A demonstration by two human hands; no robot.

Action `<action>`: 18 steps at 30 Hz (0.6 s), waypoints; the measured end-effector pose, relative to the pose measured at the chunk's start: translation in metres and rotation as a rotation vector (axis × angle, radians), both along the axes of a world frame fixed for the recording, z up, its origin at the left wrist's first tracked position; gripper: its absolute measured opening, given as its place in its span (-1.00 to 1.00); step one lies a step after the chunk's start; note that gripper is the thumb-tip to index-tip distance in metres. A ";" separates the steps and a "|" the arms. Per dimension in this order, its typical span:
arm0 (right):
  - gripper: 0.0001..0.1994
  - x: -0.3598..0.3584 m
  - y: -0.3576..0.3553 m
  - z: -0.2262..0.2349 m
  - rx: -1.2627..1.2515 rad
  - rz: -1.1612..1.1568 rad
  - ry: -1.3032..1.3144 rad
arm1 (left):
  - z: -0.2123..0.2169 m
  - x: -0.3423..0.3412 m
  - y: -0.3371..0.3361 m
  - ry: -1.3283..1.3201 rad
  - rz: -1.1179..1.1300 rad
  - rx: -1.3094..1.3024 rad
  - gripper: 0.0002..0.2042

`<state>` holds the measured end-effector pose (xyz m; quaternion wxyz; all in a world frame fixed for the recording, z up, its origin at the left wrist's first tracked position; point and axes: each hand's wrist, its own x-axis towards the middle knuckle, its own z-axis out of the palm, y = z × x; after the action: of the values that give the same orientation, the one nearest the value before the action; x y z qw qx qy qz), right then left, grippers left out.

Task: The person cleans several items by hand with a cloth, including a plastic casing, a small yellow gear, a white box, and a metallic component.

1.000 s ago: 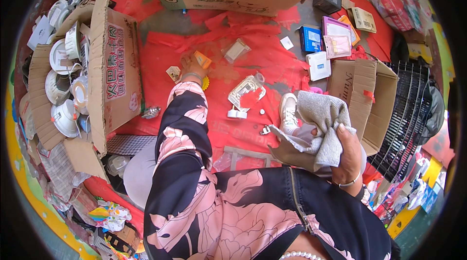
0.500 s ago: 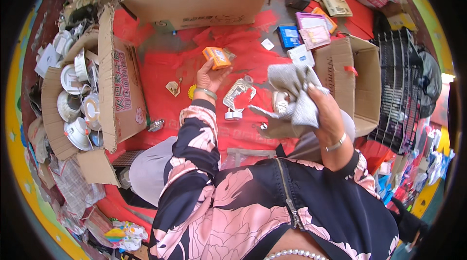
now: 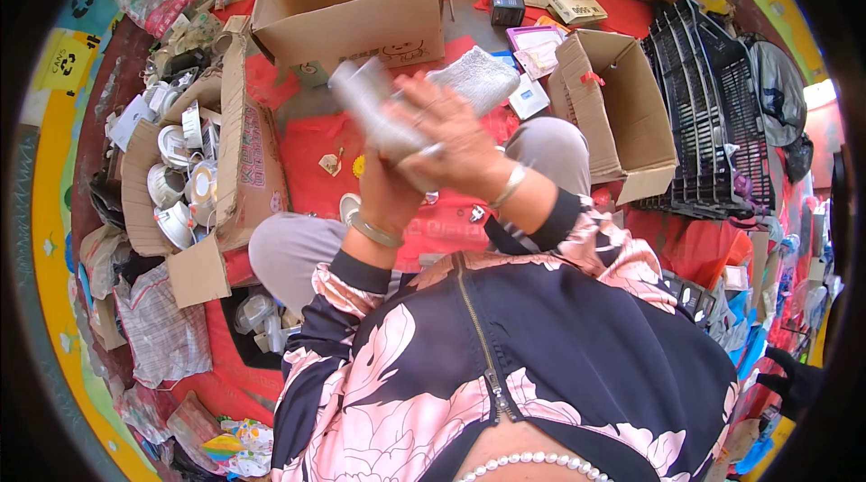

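— What fills the scene around the seated person?

— A red floor covering (image 3: 316,144) strewn with goods. The biggest item is an open cardboard box (image 3: 356,0) straight ahead, its flaps up. A second open carton (image 3: 613,108) stands to the person's right, beside a stack of black plastic crates (image 3: 713,112). To the left, a third carton (image 3: 239,166) lies on its side, holding white ceramic bowls (image 3: 176,180).

— And the hands?

— Both are raised in front of the chest, above the lap, close together. The right hand (image 3: 451,135) lies on top, fingers spread and curled over a grey cloth (image 3: 474,76), which pokes out past the knuckles towards the far box. The left hand (image 3: 388,189) comes up from below, closed around the base of a pale, blurred object (image 3: 370,103) that sticks out up and to the left; the blur hides what it is. The right hand's fingers also press against that object.

— Smaller details?

— A silver bangle (image 3: 507,184) on the right wrist, another bracelet (image 3: 374,231) on the left, and a small yellow item (image 3: 359,165) on the red covering just beyond the hands.
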<state>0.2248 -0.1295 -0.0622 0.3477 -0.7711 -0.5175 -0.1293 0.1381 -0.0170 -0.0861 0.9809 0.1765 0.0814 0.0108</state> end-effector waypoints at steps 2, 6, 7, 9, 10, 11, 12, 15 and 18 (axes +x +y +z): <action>-0.39 -0.029 0.005 0.010 0.015 -0.019 -0.025 | 0.008 -0.018 -0.012 -0.002 0.036 -0.001 -0.48; -0.47 -0.051 0.008 0.031 0.101 0.018 0.040 | 0.025 -0.049 -0.002 -0.065 -0.007 0.114 -0.46; -0.48 -0.054 0.008 0.035 0.127 0.020 0.116 | 0.028 -0.053 -0.003 -0.051 0.001 0.153 -0.46; -0.51 -0.055 0.011 0.042 0.178 0.025 0.269 | 0.037 -0.060 -0.004 -0.024 0.018 0.233 -0.45; -0.56 -0.052 0.015 0.040 0.218 -0.008 0.359 | 0.034 -0.066 -0.007 -0.110 -0.011 0.268 -0.44; -0.59 -0.053 0.014 0.045 0.208 -0.071 0.489 | 0.034 -0.069 -0.007 -0.113 -0.034 0.298 -0.43; -0.59 -0.049 0.014 0.043 0.144 -0.082 0.495 | 0.034 -0.072 -0.007 -0.115 -0.057 0.327 -0.43; -0.58 -0.024 0.019 0.014 0.222 0.005 0.968 | 0.035 -0.079 -0.010 -0.158 -0.026 0.459 -0.42; -0.58 -0.006 0.008 0.004 0.413 0.066 1.593 | 0.032 -0.100 -0.002 -0.218 0.099 0.531 -0.34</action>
<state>0.2186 -0.1213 -0.0578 0.7490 -0.5367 -0.1037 0.3744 0.0383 -0.0193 -0.0539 0.9017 0.4205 -0.0214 0.0986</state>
